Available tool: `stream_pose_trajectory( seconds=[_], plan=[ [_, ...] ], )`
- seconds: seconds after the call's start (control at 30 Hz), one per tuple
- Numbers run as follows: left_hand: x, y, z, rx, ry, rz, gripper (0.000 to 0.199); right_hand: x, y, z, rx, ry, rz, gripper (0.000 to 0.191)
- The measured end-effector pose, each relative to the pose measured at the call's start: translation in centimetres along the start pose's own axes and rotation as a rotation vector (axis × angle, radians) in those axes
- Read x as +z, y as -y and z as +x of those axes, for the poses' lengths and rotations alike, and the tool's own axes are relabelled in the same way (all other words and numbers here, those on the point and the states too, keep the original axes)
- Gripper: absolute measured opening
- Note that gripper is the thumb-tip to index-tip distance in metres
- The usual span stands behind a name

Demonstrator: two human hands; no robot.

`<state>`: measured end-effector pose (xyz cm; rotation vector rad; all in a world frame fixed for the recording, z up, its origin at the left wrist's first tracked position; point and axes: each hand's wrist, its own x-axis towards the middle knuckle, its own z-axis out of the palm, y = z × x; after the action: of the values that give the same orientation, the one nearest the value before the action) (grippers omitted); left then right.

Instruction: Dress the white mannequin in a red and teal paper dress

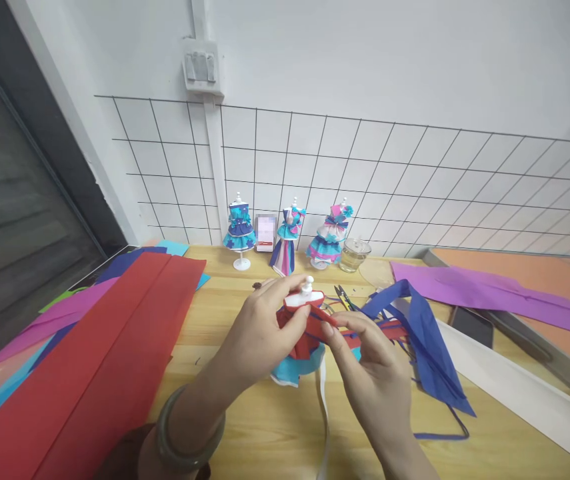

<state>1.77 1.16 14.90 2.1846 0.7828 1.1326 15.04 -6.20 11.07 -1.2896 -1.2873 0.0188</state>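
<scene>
A miniature white dress form (307, 291) wears a red bodice and a light blue skirt (297, 368). Around its upper part my left hand (265, 327) is closed, thumb across the front. My right hand (372, 367) pinches a red strip with dark blue edging (322, 323) at the form's right side; the strip's far end is partly hidden by my fingers. A narrow white ribbon (323, 413) hangs down from the skirt onto the table. Close behind my right hand lie black-and-yellow snips (345, 298) and blue and red scraps.
Three dressed mini forms, including a blue one (239, 230), stand along the wall beside a phone (265, 232) and a glass cup (355, 253). Red sheets (129, 313) cover the left side. Blue fabric (429, 360), white fabric (525, 400) and purple fabric (489, 290) lie right.
</scene>
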Motion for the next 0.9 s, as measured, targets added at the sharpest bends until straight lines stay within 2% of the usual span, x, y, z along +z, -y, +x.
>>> stream_pose_trajectory(
  seconds=[0.13,0.33,0.67,0.9],
  plan=[
    [-0.2,0.2,0.0,0.005,-0.001,0.006,0.027,0.3,-0.2,-0.4,-0.132,-0.009,-0.013,0.013],
    [-0.3,0.2,0.1,0.004,0.004,0.017,0.027,0.5,-0.3,-0.6,-0.100,0.005,-0.045,0.020],
    [-0.3,0.9,0.2,0.019,-0.042,0.110,0.026,1.3,0.2,-1.0,-0.370,0.072,-0.141,0.034],
    [-0.3,1.0,0.3,0.032,-0.078,0.137,0.026,1.4,0.3,-1.2,-0.400,0.088,-0.140,0.037]
  ],
)
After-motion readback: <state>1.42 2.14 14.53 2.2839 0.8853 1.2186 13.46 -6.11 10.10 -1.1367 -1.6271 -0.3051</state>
